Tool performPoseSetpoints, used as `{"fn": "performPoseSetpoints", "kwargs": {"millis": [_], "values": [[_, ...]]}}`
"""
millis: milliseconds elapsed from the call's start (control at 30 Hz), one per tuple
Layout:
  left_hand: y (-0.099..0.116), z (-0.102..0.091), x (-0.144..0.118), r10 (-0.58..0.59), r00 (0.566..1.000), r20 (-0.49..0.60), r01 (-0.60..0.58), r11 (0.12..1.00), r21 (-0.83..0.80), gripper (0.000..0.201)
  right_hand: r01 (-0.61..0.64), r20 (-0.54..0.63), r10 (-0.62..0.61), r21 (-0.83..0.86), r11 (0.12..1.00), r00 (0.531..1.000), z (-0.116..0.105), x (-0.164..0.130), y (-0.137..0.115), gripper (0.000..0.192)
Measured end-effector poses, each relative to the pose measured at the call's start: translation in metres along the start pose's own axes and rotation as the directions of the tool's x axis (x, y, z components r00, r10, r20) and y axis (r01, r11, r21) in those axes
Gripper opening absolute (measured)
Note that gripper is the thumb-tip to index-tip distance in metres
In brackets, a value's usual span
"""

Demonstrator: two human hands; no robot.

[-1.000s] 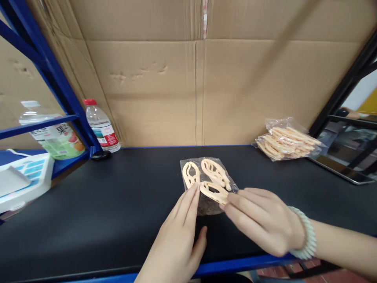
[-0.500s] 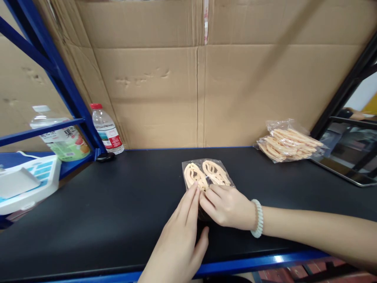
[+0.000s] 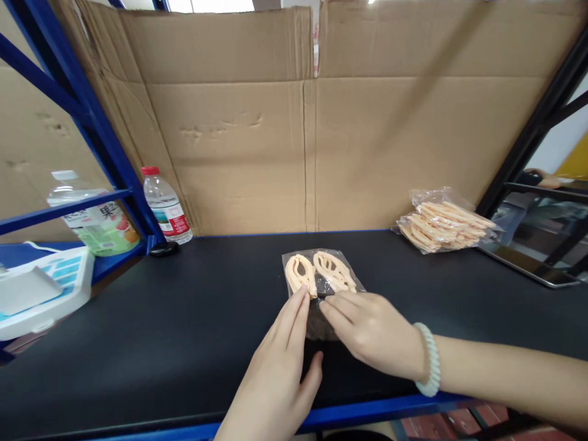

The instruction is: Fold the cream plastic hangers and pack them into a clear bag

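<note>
A clear plastic bag [image 3: 329, 329] lies flat on the black tabletop in front of me. Inside its far half are two pale cream looped bundles, the left bundle [image 3: 300, 273] and the right bundle [image 3: 334, 270], side by side with a gap between them. My left hand [image 3: 278, 361] has its fingers stretched out, their tips resting on the near end of the left bundle and its thumb apart. Closed with curled fingers, my right hand [image 3: 374, 327] pinches at the bag by the near end of the right bundle. Its fingertips are partly hidden.
Another clear bag of stacked cream strips [image 3: 445, 223] sits at the back right, near a dark-framed panel [image 3: 533, 263]. A red-capped water bottle [image 3: 166, 208], a larger bottle [image 3: 98, 223] and a white-and-blue device [image 3: 50, 285] stand left. Cardboard [image 3: 234, 141] walls the back.
My right hand has shifted right, away from my left fingertips, and the gap between the bundles is wider. My left hand stays nearly in place. The camera view has tilted up slightly.
</note>
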State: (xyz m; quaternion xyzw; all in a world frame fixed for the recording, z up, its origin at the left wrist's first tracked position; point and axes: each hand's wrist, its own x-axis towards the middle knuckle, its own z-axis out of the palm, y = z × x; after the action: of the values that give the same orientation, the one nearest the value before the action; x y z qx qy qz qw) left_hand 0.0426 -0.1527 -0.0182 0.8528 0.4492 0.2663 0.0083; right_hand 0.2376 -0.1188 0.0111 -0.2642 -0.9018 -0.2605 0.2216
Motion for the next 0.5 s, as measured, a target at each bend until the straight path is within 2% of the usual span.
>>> {"fn": "performPoseSetpoints", "kwargs": {"millis": [67, 133, 200, 333, 400, 500], "values": [[0.000, -0.002, 0.001, -0.022, 1.000, -0.013, 0.021, 0.999, -0.033, 0.067, -0.032, -0.029, 0.036, 0.120, 0.992, 0.999, -0.013, -0.007, 0.017, 0.026], [-0.001, -0.003, 0.003, -0.055, 0.998, -0.029, 0.052, 0.996, -0.075, 0.061, -0.132, 0.000, 0.136, 0.254, 0.958, 0.991, -0.023, -0.018, 0.037, 0.034], [-0.001, -0.005, 0.004, -0.088, 0.995, -0.046, 0.082, 0.990, -0.117, 0.057, -0.221, 0.107, 0.194, 0.395, 0.892, 0.975, -0.030, -0.033, 0.057, 0.044], [-0.003, -0.005, 0.004, -0.130, 0.986, -0.108, 0.113, 0.982, -0.154, 0.048, -0.343, 0.338, 0.175, 0.541, 0.768, 0.925, -0.031, -0.060, 0.079, 0.058], [-0.005, -0.005, 0.006, -0.150, 0.976, -0.155, 0.129, 0.982, -0.140, 0.040, -0.383, 0.365, 0.188, 0.592, 0.710, 0.912, -0.026, -0.066, 0.080, 0.053], [-0.009, -0.004, 0.009, -0.188, 0.963, -0.194, 0.171, 0.980, -0.100, 0.024, -0.429, 0.323, 0.283, 0.651, 0.627, 0.903, -0.017, -0.064, 0.075, 0.025]]}}
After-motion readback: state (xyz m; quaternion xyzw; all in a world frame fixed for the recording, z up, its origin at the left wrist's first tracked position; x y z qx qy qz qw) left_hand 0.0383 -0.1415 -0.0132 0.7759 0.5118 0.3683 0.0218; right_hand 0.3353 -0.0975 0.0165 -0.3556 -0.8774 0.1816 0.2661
